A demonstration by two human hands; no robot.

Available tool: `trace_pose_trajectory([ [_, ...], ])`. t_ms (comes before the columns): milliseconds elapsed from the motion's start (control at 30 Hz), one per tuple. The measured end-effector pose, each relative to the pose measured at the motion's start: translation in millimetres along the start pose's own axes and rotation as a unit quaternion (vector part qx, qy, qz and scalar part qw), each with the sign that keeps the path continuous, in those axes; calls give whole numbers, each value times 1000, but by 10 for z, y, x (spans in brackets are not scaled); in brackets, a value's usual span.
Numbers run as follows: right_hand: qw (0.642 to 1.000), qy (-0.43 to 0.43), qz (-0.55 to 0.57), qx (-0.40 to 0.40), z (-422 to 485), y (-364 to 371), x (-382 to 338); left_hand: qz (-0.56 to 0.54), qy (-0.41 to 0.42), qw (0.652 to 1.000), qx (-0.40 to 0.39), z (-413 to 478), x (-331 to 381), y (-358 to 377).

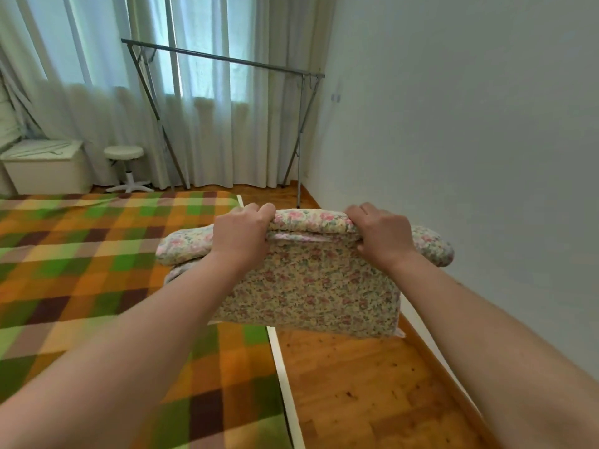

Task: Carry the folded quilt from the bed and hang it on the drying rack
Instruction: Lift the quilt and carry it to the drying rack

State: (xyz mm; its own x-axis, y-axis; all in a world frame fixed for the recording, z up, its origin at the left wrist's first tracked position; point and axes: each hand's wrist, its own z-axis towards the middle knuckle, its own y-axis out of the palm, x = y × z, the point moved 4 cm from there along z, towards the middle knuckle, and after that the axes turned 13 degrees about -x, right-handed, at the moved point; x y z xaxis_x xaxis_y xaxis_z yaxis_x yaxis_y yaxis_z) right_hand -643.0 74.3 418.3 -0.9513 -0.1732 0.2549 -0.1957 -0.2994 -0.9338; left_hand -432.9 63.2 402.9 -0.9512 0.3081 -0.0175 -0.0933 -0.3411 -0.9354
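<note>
At centre of view, w/ both arms stretched fwd, the left hand (241, 233) and right hand (381, 233) each grip the top folded edge of the quilt (308, 286), fingers curled over it. Left hand sits towards the quilt's 9 o'clock end, right hand towards 3 o'clock, well apart w/ a stretch of the rolled edge between them. Quilt is a thick floral bundle, folded in several layers. Its near face hangs down below the hands, and the ends bulge out past each hand. It's held up over the bed's white edge and the strip of wood floor (356, 384). Its 9 o'clock end overlaps the bed (81, 270) in view, can't tell if it touches the cover. Bed fills the 7 to 9 o'clock side, covered w/ a green, orange and brown check blanket. Drying rack (227, 59) stands at 12 o'clock, beyond the bed's far end, a metal bar on splayed legs, in front of pale curtains (97, 108). Quilt and rack are well apart. Approx 10 o'clock: a white round stool (124, 151) beside a white box (45, 173). Plain wall (470, 124) runs along the 3 o'clock side
</note>
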Motion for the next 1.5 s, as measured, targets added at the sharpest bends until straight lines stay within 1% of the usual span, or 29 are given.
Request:
trace_pose_trajectory([
  [100,1000,-8,-6,-11,26,84,423,-3,-19,1000,-5,208,364,73],
  [233,1000,-13,-3,-2,192,240,932,9,-22,1000,-1,595,752,146],
  [367,1000,-13,7,7,460,483,1287,27,-27,999,-8,986,942,312],
  [467,1000,-19,10,12,823,733,1529,42,-39,998,-20,1400,997,524],
  [700,998,-51,20,5,1901,1029,1946,40,-50,998,-27,2497,835,828],
  [1000,996,-80,11,42,3264,1288,2519,58,-58,997,3,3824,639,1064],
  [1267,992,-104,38,64,4434,1804,2932,87,-103,991,-11,4916,523,1551],
  [1500,986,-154,45,38,5483,2199,3378,114,-138,983,-37,5900,465,1894],
])
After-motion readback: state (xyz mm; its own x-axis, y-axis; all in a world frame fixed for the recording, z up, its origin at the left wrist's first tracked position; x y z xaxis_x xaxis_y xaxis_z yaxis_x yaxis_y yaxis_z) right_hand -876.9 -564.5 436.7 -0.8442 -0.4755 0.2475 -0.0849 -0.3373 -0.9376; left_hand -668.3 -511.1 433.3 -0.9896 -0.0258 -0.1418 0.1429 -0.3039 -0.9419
